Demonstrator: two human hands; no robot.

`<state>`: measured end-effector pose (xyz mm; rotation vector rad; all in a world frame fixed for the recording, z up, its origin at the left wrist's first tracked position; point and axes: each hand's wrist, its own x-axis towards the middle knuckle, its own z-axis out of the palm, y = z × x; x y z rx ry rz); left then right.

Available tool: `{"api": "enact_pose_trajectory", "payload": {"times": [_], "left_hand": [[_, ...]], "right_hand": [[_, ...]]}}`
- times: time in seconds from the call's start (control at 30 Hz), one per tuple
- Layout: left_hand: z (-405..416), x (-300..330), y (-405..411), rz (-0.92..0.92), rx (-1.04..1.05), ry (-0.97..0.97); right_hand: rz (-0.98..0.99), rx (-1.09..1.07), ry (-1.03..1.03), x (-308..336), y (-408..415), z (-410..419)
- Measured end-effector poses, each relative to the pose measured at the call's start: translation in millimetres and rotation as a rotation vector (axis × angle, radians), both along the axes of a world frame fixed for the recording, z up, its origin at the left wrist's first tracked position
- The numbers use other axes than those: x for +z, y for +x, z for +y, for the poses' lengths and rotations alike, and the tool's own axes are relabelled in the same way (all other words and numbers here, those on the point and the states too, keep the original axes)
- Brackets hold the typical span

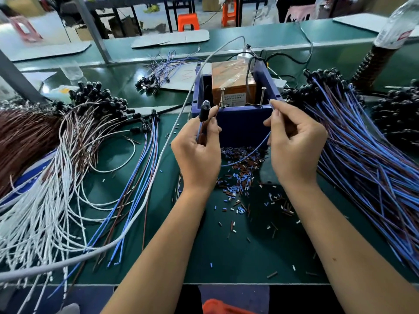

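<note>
Green bench mat (172,257) covers the work surface, with loose cut bits of blue, brown and white sleeving scattered across its near part. White wires (40,207) lie fanned out at the near left, crossed by a thick grey cable (156,168). A heap of cut bits (242,173) lies further in, between the two wrists. Above it, the left hand (197,152) grips the black cap (204,111) at one end of a blue wire (249,154), thumb and fingers curled round it, cap pointing up. The right hand (294,150) pinches the other end of the same wire between thumb and forefinger, the tip standing just above the fingers. The wire sags in a loop between both hands, over the heap. Just behind the hands stands a blue box (240,125) holding an orange block (231,80), with two upright screws (263,95) at its front rim. A large bundle of blue wires (362,159) spreads to the right. Orange stools (188,21) stand far back.
</note>
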<state>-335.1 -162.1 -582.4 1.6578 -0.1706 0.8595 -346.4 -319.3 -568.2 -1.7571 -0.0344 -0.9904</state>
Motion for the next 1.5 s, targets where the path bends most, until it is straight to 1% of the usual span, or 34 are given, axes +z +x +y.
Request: {"api": "enact_pose_trajectory", "payload": {"times": [0.2,0.33,0.7,0.77,0.87,0.93,1.0,1.07,1.13,1.17,1.2,1.23,1.27,1.3,1.33,1.37,1.4,1.43,1.47,1.5], "left_hand": [[0,1,1,-0.004,-0.024,-0.02],[-1,0,2,0.011,0.006,-0.012],[-2,4,-3,0.011,0.001,-0.039],[-2,5,-4,-0.015,0.038,-0.039],[-3,9,-8,-0.089,0.152,-0.054],[-5,11,-11,-0.125,0.17,-0.063],[-14,16,-16,-0.109,0.15,-0.08],[-34,25,-23,-0.07,0.104,-0.136],[-64,39,-28,-0.017,0.031,-0.193],[-80,48,-29,0.024,-0.022,-0.202],[-97,58,-30,0.081,-0.094,-0.197],[-113,67,-28,0.158,-0.175,-0.189],[-129,76,-26,0.262,-0.271,-0.199],[-144,84,-25,0.388,-0.378,-0.236],[-157,92,-24,0.522,-0.489,-0.306],[-169,99,-24,0.651,-0.595,-0.398],[-178,105,-23,0.751,-0.678,-0.492],[-186,110,-22,0.806,-0.741,-0.573],[-192,113,-21,0.825,-0.78,-0.64],[-196,116,-18,0.823,-0.8,-0.705]], "right_hand": [[-0.024,-0.043,-0.058,2,2,5],[-0.061,-0.056,-0.133,3,3,8],[-0.047,-0.062,-0.134,2,4,8],[-0.03,-0.052,-0.111,1,4,6],[0.014,-0.023,-0.017,1,4,2],[0.023,-0.023,0.022,-1,-1,-2],[0.041,-0.021,0.066,-2,-5,-6],[0.066,-0.038,0.169,2,-8,-16],[0.066,-0.08,0.345,12,-12,-32],[0.037,-0.115,0.398,18,-15,-41],[-0.015,-0.161,0.398,26,-22,-52],[-0.085,-0.214,0.329,32,-28,-61],[-0.147,-0.284,0.189,38,-36,-72],[-0.186,-0.352,0.008,41,-42,-83],[-0.204,-0.391,-0.183,43,-47,-94],[-0.2,-0.39,-0.332,45,-51,-105],[-0.15,-0.323,-0.395,48,-55,-112],[-0.063,-0.232,-0.384,51,-59,-117],[0.034,-0.159,-0.362,54,-62,-121],[0.125,-0.145,-0.366,56,-65,-123]]}}
